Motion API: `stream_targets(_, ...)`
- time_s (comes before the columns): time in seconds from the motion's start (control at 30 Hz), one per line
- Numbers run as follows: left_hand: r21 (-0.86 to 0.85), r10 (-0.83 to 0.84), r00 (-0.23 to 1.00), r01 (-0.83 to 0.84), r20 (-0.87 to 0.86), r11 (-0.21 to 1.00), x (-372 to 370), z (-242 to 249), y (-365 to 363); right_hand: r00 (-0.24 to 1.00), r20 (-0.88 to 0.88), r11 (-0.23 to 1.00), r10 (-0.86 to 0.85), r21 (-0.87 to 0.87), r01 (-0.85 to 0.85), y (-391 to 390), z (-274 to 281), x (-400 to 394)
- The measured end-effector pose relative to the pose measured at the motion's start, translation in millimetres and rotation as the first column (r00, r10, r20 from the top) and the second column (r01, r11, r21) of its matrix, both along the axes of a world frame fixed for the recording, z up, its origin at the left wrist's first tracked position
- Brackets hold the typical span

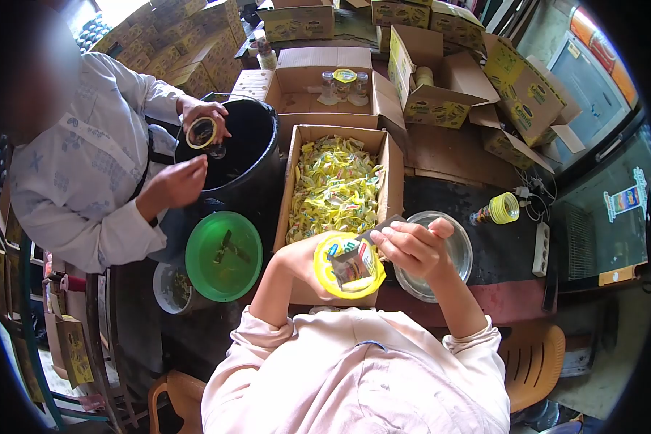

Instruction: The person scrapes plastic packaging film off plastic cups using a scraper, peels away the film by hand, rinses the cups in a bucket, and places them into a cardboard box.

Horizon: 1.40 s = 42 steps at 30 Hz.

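A container with a yellow printed lid (330, 281) is in my left hand (305, 262), close to my body. The lid faces up, and a dark picture or opening shows at its middle. My right hand (415, 249) pinches a dark narrow strip (382, 227) just above the lid's right side. Beyond my hands stands an open cardboard box (393, 170) full of small yellow wrapped packets (336, 184). A round clear bowl (461, 249) lies behind and under my right hand.
At left a co-worker (87, 152) holds a jar over a black bucket (257, 163). A green basin (224, 278) and a white bucket (168, 289) are nearby. Stacked yellow lids (504, 208), a power strip (540, 249) and open cartons (441, 108) stand at right and back.
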<state>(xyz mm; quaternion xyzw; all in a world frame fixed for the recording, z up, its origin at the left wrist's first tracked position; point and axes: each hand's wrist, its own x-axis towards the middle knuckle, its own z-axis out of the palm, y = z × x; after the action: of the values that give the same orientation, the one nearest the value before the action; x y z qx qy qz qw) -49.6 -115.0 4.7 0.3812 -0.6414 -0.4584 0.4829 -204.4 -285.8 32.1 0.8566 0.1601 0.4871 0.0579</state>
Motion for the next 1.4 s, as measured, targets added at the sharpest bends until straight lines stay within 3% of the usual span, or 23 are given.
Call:
stream_targets(0.13, 0.242, 0.257, 0.947, -0.208, -0.193, 0.948, -9, 15, 1, 0.999, -0.028, 0.999, -0.035, 0.018, 0.035, -6, -6, 1)
stream_targets(0.27, 0.124, 0.4, 0.871, -0.38, -0.285, 0.917, -14, 1, 2, 0.996, -0.035, 0.997, -0.078, 0.023, 0.079, -10, -9, 3)
stream_targets(0.37, 0.283, 0.445, 0.847, -0.368, -0.29, 0.886, -17, 2, 9, 0.995, -0.047, 0.996, -0.088, 0.029, 0.09, -10, -10, 5)
stream_targets(0.43, 0.245, 0.49, 0.84, -0.437, -0.233, 0.866, -20, 4, 7, 0.995, -0.049, 0.995, -0.085, 0.039, 0.087, -10, -12, 6)
stream_targets(0.5, 0.01, 0.547, 0.829, -0.55, -0.116, 0.835, -25, 9, -3, 0.993, -0.075, 0.995, -0.087, 0.035, 0.09, -11, -13, 5)
stream_targets(0.63, 0.035, 0.574, 0.819, -0.573, -0.009, 0.819, -16, 9, -5, 0.991, -0.093, 0.994, -0.097, 0.049, 0.102, -12, -16, 5)
stream_targets(0.73, -0.048, 0.604, 0.674, -0.65, 0.425, 0.759, -2, 13, -3, 0.994, -0.043, 0.992, -0.103, 0.075, 0.106, -15, -23, 11)
stream_targets(0.8, -0.184, 0.642, 0.579, -0.654, 0.503, 0.734, 6, 15, -4, 0.991, -0.079, 0.985, -0.112, 0.119, 0.121, -18, -27, 13)
stream_targets(0.9, -0.343, 0.677, 0.424, -0.628, 0.601, 0.698, 23, 20, -5, 0.986, -0.088, 0.978, -0.138, 0.143, 0.15, -21, -33, 14)
stream_targets(1.03, -0.395, 0.642, 0.341, -0.566, 0.687, 0.724, 31, 27, -6, 0.978, -0.166, 0.967, -0.13, 0.197, 0.162, -17, -29, 11)
stream_targets(1.27, -0.362, 0.593, 0.314, -0.557, 0.742, 0.747, 25, 29, -17, 0.953, -0.279, 0.966, -0.115, 0.191, 0.172, 3, -19, 20)
stream_targets(1.4, -0.354, 0.566, 0.304, -0.535, 0.767, 0.767, 23, 26, -24, 0.937, -0.304, 0.973, -0.171, 0.1, 0.21, 8, -33, 36)
